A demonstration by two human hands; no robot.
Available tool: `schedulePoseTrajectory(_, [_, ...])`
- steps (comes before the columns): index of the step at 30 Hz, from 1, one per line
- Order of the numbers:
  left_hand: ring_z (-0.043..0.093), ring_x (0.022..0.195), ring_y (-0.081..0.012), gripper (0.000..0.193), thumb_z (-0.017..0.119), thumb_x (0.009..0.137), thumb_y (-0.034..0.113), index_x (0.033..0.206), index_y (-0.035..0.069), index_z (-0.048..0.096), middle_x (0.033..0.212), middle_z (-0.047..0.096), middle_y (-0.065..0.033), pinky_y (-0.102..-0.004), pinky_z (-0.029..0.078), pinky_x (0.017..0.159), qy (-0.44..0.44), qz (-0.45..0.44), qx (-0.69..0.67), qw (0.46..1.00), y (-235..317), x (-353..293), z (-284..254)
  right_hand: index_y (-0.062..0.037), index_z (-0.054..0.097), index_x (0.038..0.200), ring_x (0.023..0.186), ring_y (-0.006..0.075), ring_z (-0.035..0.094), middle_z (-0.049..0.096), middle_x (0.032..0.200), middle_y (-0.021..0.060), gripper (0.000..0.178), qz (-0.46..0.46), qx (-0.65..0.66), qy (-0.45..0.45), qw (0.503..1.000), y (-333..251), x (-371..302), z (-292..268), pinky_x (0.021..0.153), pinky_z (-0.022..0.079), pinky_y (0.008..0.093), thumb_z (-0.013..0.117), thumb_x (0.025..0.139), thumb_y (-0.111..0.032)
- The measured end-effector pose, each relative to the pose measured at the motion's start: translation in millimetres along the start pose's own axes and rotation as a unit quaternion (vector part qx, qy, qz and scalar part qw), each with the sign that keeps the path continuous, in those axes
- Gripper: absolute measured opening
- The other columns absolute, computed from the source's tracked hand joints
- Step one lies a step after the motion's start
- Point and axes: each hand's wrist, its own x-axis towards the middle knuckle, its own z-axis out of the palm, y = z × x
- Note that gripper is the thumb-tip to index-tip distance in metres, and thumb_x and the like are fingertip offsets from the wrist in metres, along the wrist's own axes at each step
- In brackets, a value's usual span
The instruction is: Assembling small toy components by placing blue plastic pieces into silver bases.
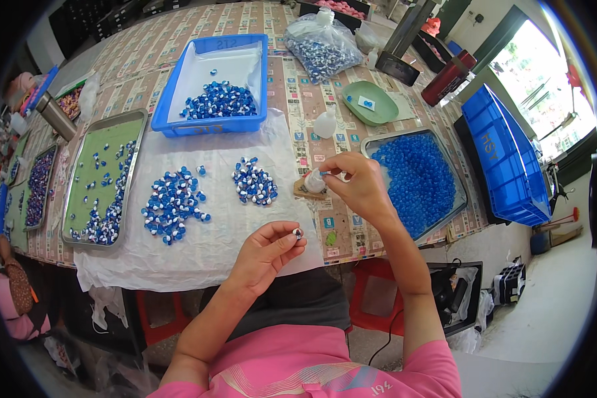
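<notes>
My left hand (266, 255) is closed, with a small white-and-dark bead (298, 233) pinched between thumb and forefinger above the table's front edge. My right hand (358, 184) is pinched at the top of a small white bottle (314, 181), which stands in a brown block (302, 191). A speck of blue shows near these fingertips, too small to make out. On white paper (245, 229) to the left lie a larger pile of blue-and-white beads (169, 204) and a smaller one (254, 182). A metal tray of clear blue beads (414, 178) sits beside my right forearm.
Behind the piles stands a blue plastic tub (212, 126) with more blue-and-white beads. A green-lined metal tray (93, 166) is at the left. Farther back are a white bottle (325, 124), a green dish (385, 109) and a bag of beads (322, 50). A blue crate (504, 159) stands right.
</notes>
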Motion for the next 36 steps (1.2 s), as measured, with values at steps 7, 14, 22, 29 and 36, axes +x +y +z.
schedulePoseTrajectory(7, [0.068, 0.098, -0.0188, 0.023, 0.061, 0.094, 0.001, 0.117, 0.001, 0.061, 0.106, 0.067, -0.0094, -0.0302, 0.057, 0.089, 0.007, 0.01, -0.007, 1.0, 0, 0, -1, -0.0039, 0.073, 0.09, 0.076, 0.0224, 0.065, 0.07, 0.085, 0.0096, 0.014, -0.039, -0.037, 0.006, 0.999, 3, 4, 5, 0.066, 0.05, 0.0313, 0.073, 0.076, -0.004])
schedulePoseTrajectory(14, [0.068, 0.098, -0.0186, 0.023, 0.061, 0.095, 0.002, 0.118, 0.001, 0.06, 0.106, 0.067, -0.0095, -0.0296, 0.057, 0.088, 0.013, 0.014, -0.015, 1.0, 0, 3, -4, -0.0048, 0.074, 0.089, 0.078, 0.0186, 0.065, 0.071, 0.085, 0.0063, 0.015, -0.051, 0.027, 0.009, 0.998, -13, -17, 4, 0.067, 0.05, 0.0298, 0.075, 0.074, -0.001])
schedulePoseTrajectory(22, [0.067, 0.099, -0.018, 0.023, 0.061, 0.096, 0.003, 0.119, 0.0, 0.061, 0.109, 0.067, -0.01, -0.0289, 0.057, 0.09, -0.007, 0.01, -0.019, 1.0, -4, 7, -5, -0.006, 0.074, 0.09, 0.083, 0.0166, 0.066, 0.073, 0.09, 0.0038, 0.017, -0.035, 0.139, -0.045, 0.989, -31, -62, 18, 0.068, 0.051, 0.0287, 0.076, 0.073, -0.001])
schedulePoseTrajectory(29, [0.068, 0.095, -0.0168, 0.023, 0.061, 0.096, 0.004, 0.119, 0.001, 0.06, 0.108, 0.067, -0.0086, -0.0282, 0.058, 0.088, -0.004, 0.019, -0.006, 1.0, -7, 5, -4, -0.0059, 0.074, 0.09, 0.084, 0.0174, 0.066, 0.073, 0.089, 0.0036, 0.016, -0.047, 0.117, -0.049, 0.991, -28, -65, 23, 0.069, 0.051, 0.0296, 0.074, 0.075, -0.001])
schedulePoseTrajectory(36, [0.068, 0.095, -0.0173, 0.021, 0.062, 0.095, 0.004, 0.116, -0.001, 0.062, 0.104, 0.068, -0.0104, -0.0291, 0.058, 0.086, -0.005, 0.026, 0.009, 1.0, -7, 5, -5, -0.0057, 0.073, 0.087, 0.082, 0.018, 0.065, 0.073, 0.086, 0.0033, 0.015, -0.069, 0.129, -0.056, 0.988, -27, -65, 23, 0.07, 0.051, 0.0295, 0.073, 0.074, 0.001])
